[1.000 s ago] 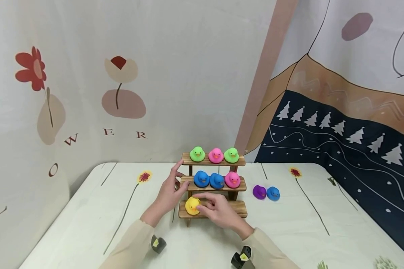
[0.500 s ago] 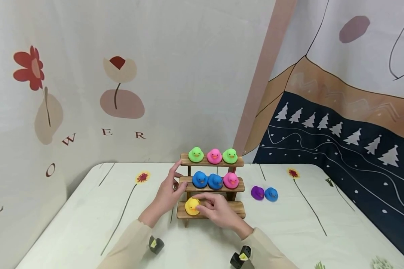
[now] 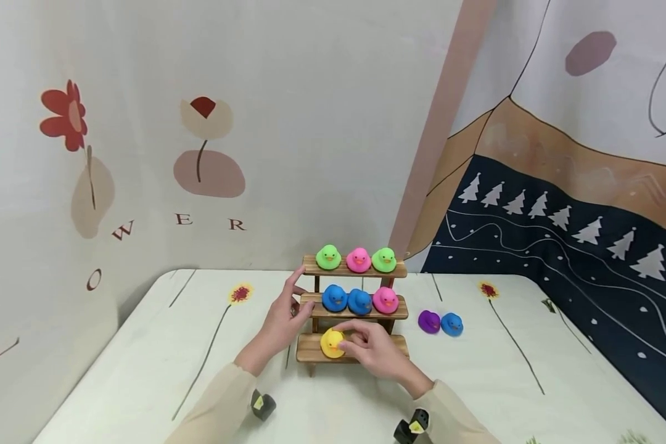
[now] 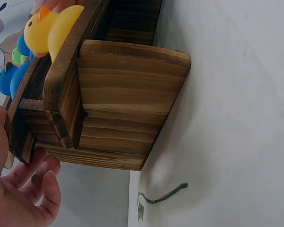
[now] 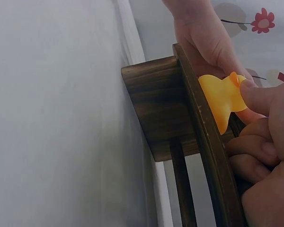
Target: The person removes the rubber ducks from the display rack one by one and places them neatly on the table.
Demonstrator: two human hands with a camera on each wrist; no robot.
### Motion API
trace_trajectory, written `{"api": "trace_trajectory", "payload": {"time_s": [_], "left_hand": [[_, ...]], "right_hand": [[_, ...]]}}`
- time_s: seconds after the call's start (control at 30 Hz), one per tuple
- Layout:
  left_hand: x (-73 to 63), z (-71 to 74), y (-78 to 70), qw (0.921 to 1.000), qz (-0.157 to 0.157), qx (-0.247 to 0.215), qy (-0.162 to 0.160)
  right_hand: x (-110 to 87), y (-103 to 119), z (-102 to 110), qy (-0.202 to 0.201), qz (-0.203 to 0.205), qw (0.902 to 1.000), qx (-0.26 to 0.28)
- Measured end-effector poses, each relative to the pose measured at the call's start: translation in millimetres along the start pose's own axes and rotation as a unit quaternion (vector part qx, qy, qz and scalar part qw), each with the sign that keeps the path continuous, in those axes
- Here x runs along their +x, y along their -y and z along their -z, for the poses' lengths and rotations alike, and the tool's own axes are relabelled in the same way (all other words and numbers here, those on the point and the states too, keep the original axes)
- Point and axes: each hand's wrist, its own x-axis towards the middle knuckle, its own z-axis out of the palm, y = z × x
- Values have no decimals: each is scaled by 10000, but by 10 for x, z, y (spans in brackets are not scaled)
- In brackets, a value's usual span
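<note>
A three-tier wooden shelf stand (image 3: 306,356) stands on the table. My right hand (image 3: 378,349) pinches a yellow rubber duck (image 3: 332,343) between thumb and index finger, on the left part of the bottom tier. In the right wrist view the duck (image 5: 222,97) sits against the plank, with the other fingers curled below the thumb. My left hand (image 3: 280,320) holds the left end of the middle tier, thumb on the plank. Seen from the left wrist, its fingers (image 4: 49,184) are bent beneath the stand's edge.
Green ducks (image 3: 328,258) flank a pink duck (image 3: 358,260) on the top tier. The middle tier bears two blue ducks (image 3: 335,298) and a pink one (image 3: 385,300). A purple duck (image 3: 429,321) and a blue duck (image 3: 452,324) sit on the table right of the stand.
My right hand has slid the yellow duck a little to the right along the bottom tier. The left hand keeps its hold on the stand. The head view has shifted slightly.
</note>
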Motion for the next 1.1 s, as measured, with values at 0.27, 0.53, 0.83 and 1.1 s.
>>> {"api": "trace_trajectory", "payload": {"time_s": [0.27, 0.53, 0.83, 1.1], "left_hand": [[12, -6, 5, 10000, -67, -5, -16], [17, -17, 10, 9999, -90, 24, -39], [31, -32, 24, 9999, -151, 34, -61], [12, -33, 34, 10000, -47, 21, -59]], "right_hand": [[-93, -49, 98, -57, 39, 9999, -131], [-173, -108, 200, -45, -24, 9999, -88], [-277, -140, 328, -50, -179, 9998, -108], [-351, -187, 396, -115, -218, 9996, -113]]}}
